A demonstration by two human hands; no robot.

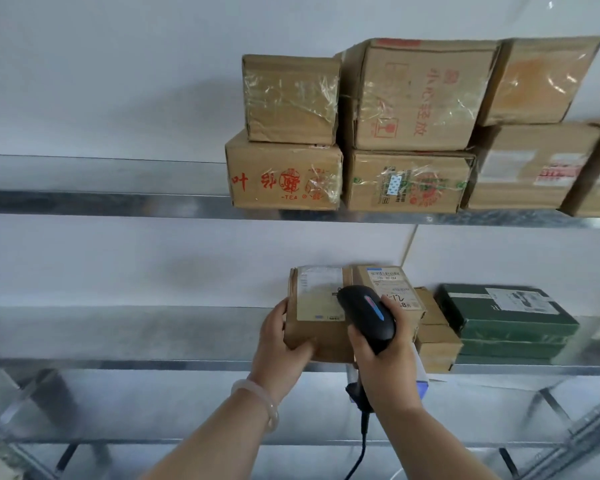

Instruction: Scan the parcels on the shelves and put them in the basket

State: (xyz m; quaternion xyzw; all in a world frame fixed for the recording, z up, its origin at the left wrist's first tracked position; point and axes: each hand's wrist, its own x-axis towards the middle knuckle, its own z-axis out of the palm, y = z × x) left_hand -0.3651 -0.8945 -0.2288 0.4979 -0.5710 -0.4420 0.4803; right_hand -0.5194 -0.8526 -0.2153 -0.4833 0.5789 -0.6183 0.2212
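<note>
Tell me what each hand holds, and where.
The left hand grips the cardboard parcel at its near left corner; the right hand grips the black scanner by its handle.

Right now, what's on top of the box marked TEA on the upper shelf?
One smaller tape-wrapped cardboard box sits on the TEA box. Whatever lies behind the pair is hidden by them.

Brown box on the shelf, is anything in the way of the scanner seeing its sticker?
No, nothing visible is. The right hand holds the scanner right over the brown box, its nose at the white labels on top. The left hand grips the box's left edge, clear of the labels. The basket isn't in view.
</note>
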